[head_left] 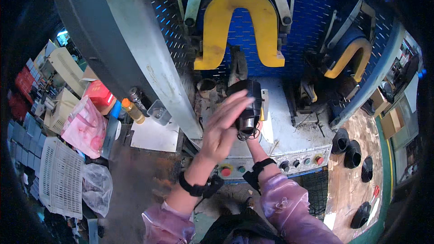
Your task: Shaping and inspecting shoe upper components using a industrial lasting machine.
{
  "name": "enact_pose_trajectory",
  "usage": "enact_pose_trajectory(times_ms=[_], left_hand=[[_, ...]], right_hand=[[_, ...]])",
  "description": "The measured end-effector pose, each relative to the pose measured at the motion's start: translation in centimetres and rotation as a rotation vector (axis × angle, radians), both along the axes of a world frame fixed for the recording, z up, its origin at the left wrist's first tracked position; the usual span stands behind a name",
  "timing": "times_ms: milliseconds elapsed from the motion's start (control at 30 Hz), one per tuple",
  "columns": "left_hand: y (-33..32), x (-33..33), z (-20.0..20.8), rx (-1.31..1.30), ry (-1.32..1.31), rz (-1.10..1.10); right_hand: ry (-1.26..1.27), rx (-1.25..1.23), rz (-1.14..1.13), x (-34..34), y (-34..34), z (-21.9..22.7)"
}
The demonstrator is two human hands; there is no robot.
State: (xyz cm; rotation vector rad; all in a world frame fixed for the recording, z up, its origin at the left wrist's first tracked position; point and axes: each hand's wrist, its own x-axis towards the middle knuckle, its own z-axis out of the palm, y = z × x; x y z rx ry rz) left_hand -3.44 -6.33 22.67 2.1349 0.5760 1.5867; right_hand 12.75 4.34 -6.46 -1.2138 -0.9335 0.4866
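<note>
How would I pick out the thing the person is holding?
Find the big yellow arch on the blue perforated wall. Just below it, over the grey machine top, the two hands hold a black shoe. Other black shoes lie apart on the wooden bench at right.

Black shoe [247, 104], yellow U-shaped guard [239, 27], blue perforated back panel [312, 0], pink plastic bag [86, 126], white slotted crate [61, 176], red and green buttons [233, 170].

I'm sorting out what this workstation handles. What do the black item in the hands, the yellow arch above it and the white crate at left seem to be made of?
The black shoe upper, held between the left hand and the right hand, looks like matte leather or synthetic; which one is unclear. The yellow arch looks like painted metal, scuffed at the edges. The white crate looks like moulded plastic, with a slotted grid.
</note>
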Motion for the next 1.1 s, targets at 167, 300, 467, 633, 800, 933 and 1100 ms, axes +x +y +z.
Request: enact_pose_trajectory(times_ms=[167, 300, 467, 633, 800, 933, 1100], left_hand=[[-1.1, -4.2, -16.1, -0.861, -0.503, 0.188], [3.8, 1.0, -22.8, -1.087, -0.942, -0.145], [5.8, -1.0, -23.9, -1.034, -0.717, -0.381], [6.1, 0.8, -23.1, -1.031, -0.808, -0.503], [7.0, 1.6, -24.2, -1.005, -0.951, -0.64], [9.3, 2.0, -24.0, -1.003, -1.048, -0.566], [11.1, 4.4, -21.7, -1.017, -0.984, -0.472]], right_hand=[[-0.158, 0.004, -0.08, -5.6, -0.9, -1.2], [-0.149, -0.03, -0.1, -0.4, -0.4, -3.0], [-0.335, 0.05, -0.07, -4.3, -1.9, -0.7], [-0.507, 0.077, -0.14, -2.8, -1.7, -1.2], [-0.647, 0.128, -0.209, -2.9, -0.6, -0.6], [-0.489, 0.073, -0.179, -3.8, 1.0, 0.9], [0.473, -0.058, 0.055, -1.3, 4.1, 2.4]])
